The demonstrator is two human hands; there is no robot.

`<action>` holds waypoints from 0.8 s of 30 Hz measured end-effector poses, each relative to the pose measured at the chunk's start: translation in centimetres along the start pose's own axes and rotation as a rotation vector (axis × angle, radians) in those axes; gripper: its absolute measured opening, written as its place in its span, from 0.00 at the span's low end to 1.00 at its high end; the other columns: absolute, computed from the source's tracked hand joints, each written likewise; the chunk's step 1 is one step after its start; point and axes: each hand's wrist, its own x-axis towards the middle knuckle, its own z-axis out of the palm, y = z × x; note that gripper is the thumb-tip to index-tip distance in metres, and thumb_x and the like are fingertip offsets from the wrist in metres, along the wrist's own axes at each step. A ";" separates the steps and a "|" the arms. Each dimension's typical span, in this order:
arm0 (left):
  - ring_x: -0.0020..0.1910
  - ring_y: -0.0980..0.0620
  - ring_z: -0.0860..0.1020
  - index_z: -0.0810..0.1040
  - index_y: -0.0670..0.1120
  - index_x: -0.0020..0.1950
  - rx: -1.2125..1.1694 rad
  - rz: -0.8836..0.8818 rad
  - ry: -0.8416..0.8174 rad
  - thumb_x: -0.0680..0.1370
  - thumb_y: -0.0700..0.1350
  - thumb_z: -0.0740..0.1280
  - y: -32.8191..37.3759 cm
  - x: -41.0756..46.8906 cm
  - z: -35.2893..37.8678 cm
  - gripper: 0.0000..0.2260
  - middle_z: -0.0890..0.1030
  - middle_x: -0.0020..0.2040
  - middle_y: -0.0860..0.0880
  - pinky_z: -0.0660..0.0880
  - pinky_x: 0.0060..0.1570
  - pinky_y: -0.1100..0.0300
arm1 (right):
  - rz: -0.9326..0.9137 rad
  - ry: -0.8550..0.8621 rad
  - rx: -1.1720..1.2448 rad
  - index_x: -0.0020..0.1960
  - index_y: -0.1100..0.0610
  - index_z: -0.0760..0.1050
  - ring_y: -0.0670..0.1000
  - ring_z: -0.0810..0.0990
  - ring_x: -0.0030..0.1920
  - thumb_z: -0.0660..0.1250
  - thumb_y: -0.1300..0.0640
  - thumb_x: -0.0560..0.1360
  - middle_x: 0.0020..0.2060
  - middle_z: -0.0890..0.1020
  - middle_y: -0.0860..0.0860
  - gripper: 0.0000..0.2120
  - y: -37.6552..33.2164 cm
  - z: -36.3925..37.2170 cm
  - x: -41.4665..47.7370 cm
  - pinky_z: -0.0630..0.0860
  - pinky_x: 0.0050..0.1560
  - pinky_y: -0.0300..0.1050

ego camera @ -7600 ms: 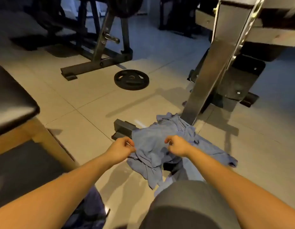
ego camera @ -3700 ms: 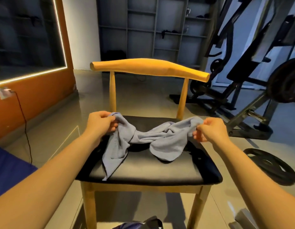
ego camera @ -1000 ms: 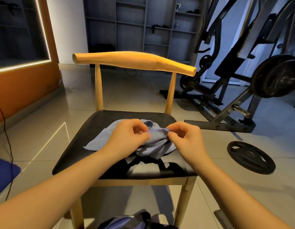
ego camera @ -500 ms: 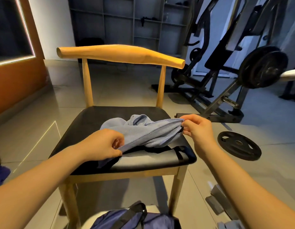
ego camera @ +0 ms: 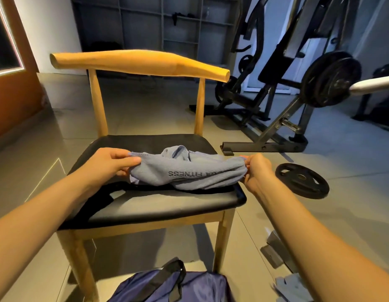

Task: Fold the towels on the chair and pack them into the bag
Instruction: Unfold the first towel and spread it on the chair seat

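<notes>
Stretching a blue towel (ego camera: 189,173) over the chair (ego camera: 158,205) seat, the left hand (ego camera: 108,164) pinches its left end and the right hand (ego camera: 256,168) its right end. Upside-down lettering is partly buried in folds. Only the bag (ego camera: 167,286) top shows, cut off at the near edge.

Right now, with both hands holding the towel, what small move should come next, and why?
Probably draw the left hand and right hand wider apart and lay the towel flat on the chair seat: its middle is bunched, so it cannot fold cleanly yet.
</notes>
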 end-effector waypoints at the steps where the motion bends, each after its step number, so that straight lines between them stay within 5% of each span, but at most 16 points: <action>1: 0.48 0.43 0.83 0.86 0.41 0.54 -0.038 -0.011 0.019 0.78 0.42 0.72 -0.1 0.3 0.3 0.08 0.86 0.49 0.38 0.81 0.55 0.49 | -0.002 0.007 0.015 0.44 0.66 0.79 0.60 0.79 0.39 0.52 0.68 0.77 0.39 0.83 0.61 0.17 -0.1 0.3 0.1 0.80 0.40 0.50; 4: 0.47 0.44 0.80 0.86 0.41 0.55 -0.101 -0.018 0.045 0.81 0.41 0.68 0.0 1.0 1.4 0.08 0.85 0.52 0.36 0.80 0.52 0.54 | 0.013 -0.009 0.078 0.39 0.65 0.76 0.60 0.76 0.35 0.52 0.65 0.80 0.26 0.81 0.58 0.18 -0.3 1.0 0.5 0.75 0.36 0.48; 6: 0.45 0.46 0.80 0.86 0.41 0.52 -0.097 -0.012 0.080 0.81 0.39 0.67 0.1 1.3 2.1 0.07 0.85 0.50 0.36 0.80 0.46 0.59 | 0.043 0.002 0.133 0.39 0.63 0.75 0.60 0.75 0.36 0.53 0.63 0.82 0.31 0.80 0.58 0.17 -0.4 1.6 1.1 0.74 0.40 0.50; 9: 0.42 0.47 0.81 0.88 0.45 0.43 -0.060 -0.020 0.105 0.80 0.39 0.70 -0.3 1.7 2.5 0.09 0.86 0.44 0.40 0.79 0.49 0.53 | -0.019 0.028 0.131 0.36 0.59 0.71 0.55 0.73 0.35 0.58 0.58 0.80 0.33 0.75 0.54 0.14 -0.8 2.0 1.9 0.70 0.41 0.49; 14: 0.41 0.46 0.77 0.88 0.45 0.45 -0.028 0.050 0.044 0.77 0.37 0.73 -0.8 2.2 2.5 0.05 0.85 0.42 0.40 0.75 0.48 0.50 | -0.536 -0.100 -0.669 0.41 0.71 0.77 0.52 0.70 0.33 0.70 0.51 0.75 0.30 0.73 0.57 0.21 -1.2 3.2 3.6 0.69 0.37 0.46; 17: 0.39 0.52 0.79 0.88 0.46 0.43 -0.008 0.110 0.066 0.77 0.37 0.72 -0.5 2.3 3.2 0.07 0.86 0.43 0.42 0.75 0.45 0.56 | -0.678 -0.201 -0.979 0.35 0.63 0.80 0.51 0.72 0.31 0.72 0.44 0.74 0.26 0.76 0.54 0.22 -1.8 5.0 4.0 0.70 0.34 0.46; 20: 0.38 0.54 0.79 0.88 0.50 0.41 -0.012 0.149 0.069 0.77 0.38 0.74 -0.2 2.5 3.9 0.08 0.87 0.43 0.44 0.74 0.43 0.59 | -0.721 -0.298 -1.076 0.38 0.54 0.84 0.51 0.79 0.37 0.74 0.41 0.73 0.32 0.82 0.50 0.17 -2.0 7.1 3.6 0.76 0.39 0.49; 24: 0.40 0.52 0.78 0.88 0.52 0.41 -0.024 0.159 0.053 0.75 0.40 0.76 -0.3 2.8 4.1 0.06 0.87 0.42 0.46 0.74 0.46 0.55 | -0.653 -0.407 -1.092 0.41 0.57 0.86 0.51 0.80 0.40 0.77 0.47 0.71 0.36 0.83 0.52 0.13 -1.0 9.2 3.8 0.77 0.40 0.50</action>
